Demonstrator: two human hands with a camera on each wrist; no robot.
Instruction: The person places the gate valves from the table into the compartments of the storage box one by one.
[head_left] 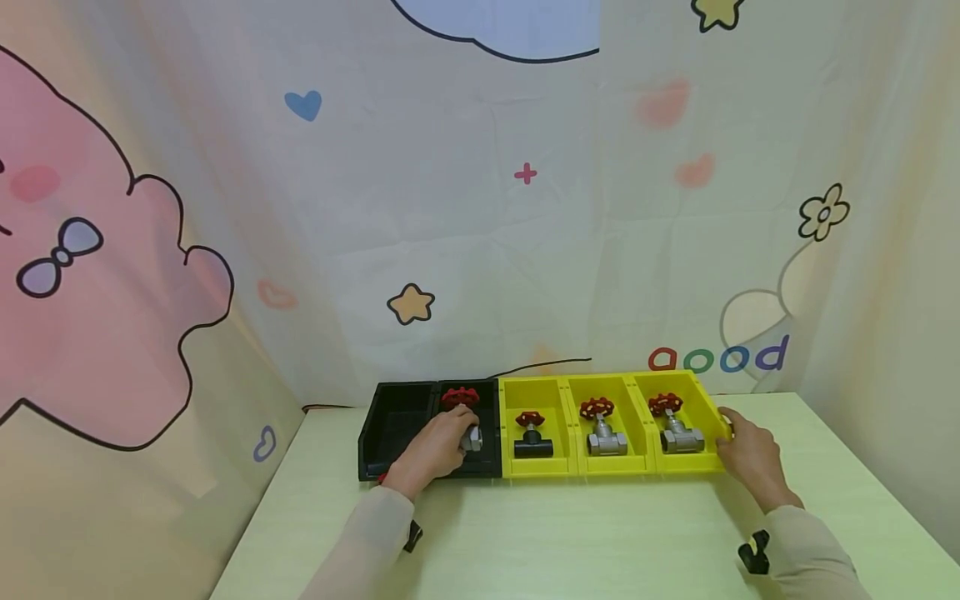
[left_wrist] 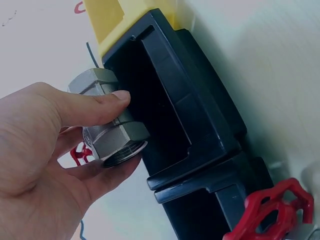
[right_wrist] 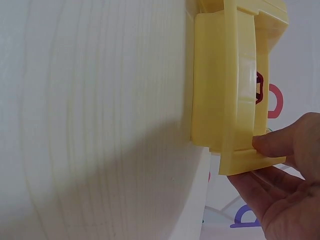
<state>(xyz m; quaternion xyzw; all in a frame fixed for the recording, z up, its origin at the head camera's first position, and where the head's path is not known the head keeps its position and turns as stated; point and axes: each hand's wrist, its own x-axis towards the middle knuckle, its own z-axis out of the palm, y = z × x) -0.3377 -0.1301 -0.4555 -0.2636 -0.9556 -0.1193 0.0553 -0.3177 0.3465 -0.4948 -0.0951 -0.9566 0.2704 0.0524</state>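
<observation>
My left hand (head_left: 438, 442) grips the silver body of a gate valve (left_wrist: 107, 122) by its hex ends, thumb on one side and fingers on the other. Its red handwheel (head_left: 460, 397) points toward the back wall. The valve is over the right-hand black bin (head_left: 489, 429). At the far right of the row, my right hand (head_left: 753, 458) pinches the side wall of the end yellow bin (right_wrist: 245, 100) between thumb and fingers. That bin contains a silver valve with a red handwheel (head_left: 665, 404).
The middle yellow bin (head_left: 637, 464) holds another silver valve (head_left: 606, 442); the left yellow one holds a black-bodied valve (head_left: 533, 448). A further black bin (head_left: 397, 421) stands leftmost. Partly behind my left forearm, another red handwheel (left_wrist: 277, 210) lies near its front. Pale table (head_left: 570, 533) extends in front.
</observation>
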